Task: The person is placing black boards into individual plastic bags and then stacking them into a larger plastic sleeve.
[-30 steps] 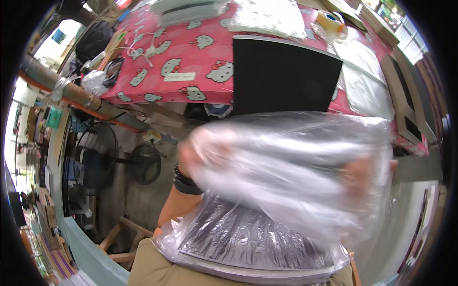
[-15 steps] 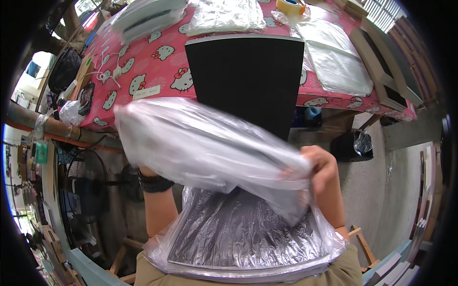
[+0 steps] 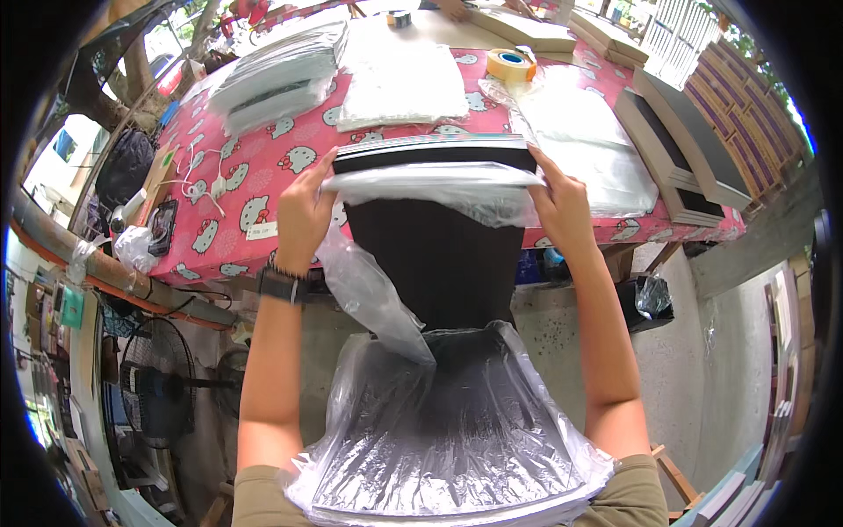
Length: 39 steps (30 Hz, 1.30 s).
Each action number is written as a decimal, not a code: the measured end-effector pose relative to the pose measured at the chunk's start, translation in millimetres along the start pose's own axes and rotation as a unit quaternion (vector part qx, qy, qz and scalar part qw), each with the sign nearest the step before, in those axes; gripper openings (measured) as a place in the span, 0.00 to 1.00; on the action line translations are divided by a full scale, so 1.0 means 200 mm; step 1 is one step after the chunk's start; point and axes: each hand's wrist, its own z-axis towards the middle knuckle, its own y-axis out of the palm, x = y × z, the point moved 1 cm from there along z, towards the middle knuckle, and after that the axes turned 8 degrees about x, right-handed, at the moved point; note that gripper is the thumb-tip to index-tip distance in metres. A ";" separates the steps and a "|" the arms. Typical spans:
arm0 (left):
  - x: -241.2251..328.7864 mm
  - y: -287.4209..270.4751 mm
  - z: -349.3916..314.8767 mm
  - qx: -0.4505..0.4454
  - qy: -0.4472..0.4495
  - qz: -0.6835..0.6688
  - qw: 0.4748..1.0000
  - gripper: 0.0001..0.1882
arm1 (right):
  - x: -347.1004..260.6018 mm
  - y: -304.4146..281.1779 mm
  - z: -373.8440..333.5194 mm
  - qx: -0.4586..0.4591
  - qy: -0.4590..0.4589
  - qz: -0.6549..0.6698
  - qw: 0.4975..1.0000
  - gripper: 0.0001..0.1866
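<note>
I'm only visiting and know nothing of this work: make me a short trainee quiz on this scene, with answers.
1. What crosses the black stack just short of its far edge: A) cord, B) clear plastic, C) pink cloth?
2. At which end of the stack are the person's left grip and right grip?
3. True or false: a dark wristband circles the left wrist.

Key: 1. B; 2. far end; 3. true.

Bare left hand (image 3: 305,209), black wristband (image 3: 283,286); olive-khaki clothing (image 3: 262,499).
</note>
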 end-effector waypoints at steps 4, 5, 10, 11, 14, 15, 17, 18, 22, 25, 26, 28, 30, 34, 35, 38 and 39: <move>0.17 -0.22 -0.15 0.057 0.053 -0.050 0.996 0.16 | -0.14 -0.19 -0.14 0.083 0.044 0.137 0.986 0.10; 0.20 -0.30 -0.16 0.033 0.024 -0.082 0.996 0.11 | -0.19 -0.28 -0.16 0.018 0.140 0.167 0.976 0.08; 0.29 -0.51 -0.15 -0.265 -0.368 -0.400 0.797 0.07 | -0.07 -0.45 -0.20 -0.247 0.337 0.516 0.748 0.10; 0.28 -0.49 -0.16 -0.288 -0.418 -0.377 0.774 0.07 | -0.12 -0.39 -0.23 -0.214 0.386 0.517 0.733 0.11; 0.16 -0.40 -0.33 -0.306 -0.404 -0.416 0.755 0.06 | 0.05 -0.24 -0.38 -0.189 0.466 0.557 0.661 0.16; 0.04 -0.33 -0.47 -0.293 -0.417 -0.431 0.745 0.06 | 0.26 -0.21 -0.52 -0.210 0.451 0.541 0.678 0.16; -0.15 -0.19 -0.69 -0.308 -0.460 -0.455 0.698 0.06 | 0.34 -0.12 -0.66 -0.229 0.373 0.636 0.635 0.19; -0.18 -0.16 -0.75 -0.301 -0.471 -0.461 0.689 0.06 | 0.24 -0.11 -0.67 -0.205 0.409 0.573 0.680 0.18; -0.08 -0.12 -0.86 -0.237 -0.458 -0.413 0.751 0.06 | 0.35 -0.03 -0.88 -0.163 0.409 0.459 0.771 0.10; 0.00 -0.20 -0.92 -0.138 -0.450 -0.399 0.787 0.04 | 0.23 -0.12 -0.86 -0.123 0.343 0.443 0.819 0.10; 0.02 -0.23 -0.92 -0.107 -0.453 -0.408 0.785 0.03 | 0.20 -0.13 -0.80 -0.114 0.258 0.502 0.817 0.11; 0.07 -0.35 -0.83 -0.167 -0.291 -0.612 0.716 0.04 | 0.11 -0.17 -0.78 -0.097 0.110 0.605 0.782 0.13; 0.03 -0.45 -0.85 -0.287 -0.304 -0.586 0.694 0.10 | 0.03 -0.24 -0.72 -0.190 0.065 0.536 0.820 0.16; -0.14 -0.36 -0.98 -0.493 -0.333 -0.469 0.653 0.14 | 0.25 -0.16 -0.90 -0.456 0.155 0.466 0.742 0.12; -0.19 -0.29 -1.04 -0.468 -0.391 -0.450 0.652 0.15 | 0.29 -0.11 -0.97 -0.429 0.289 0.480 0.708 0.10; -0.34 -0.06 -1.21 -0.382 -0.472 -0.395 0.689 0.16 | 0.44 0.12 -1.14 -0.321 0.453 0.457 0.695 0.08; -0.38 0.02 -1.23 -0.353 -0.481 -0.378 0.708 0.16 | 0.49 0.20 -1.19 -0.280 0.470 0.440 0.712 0.08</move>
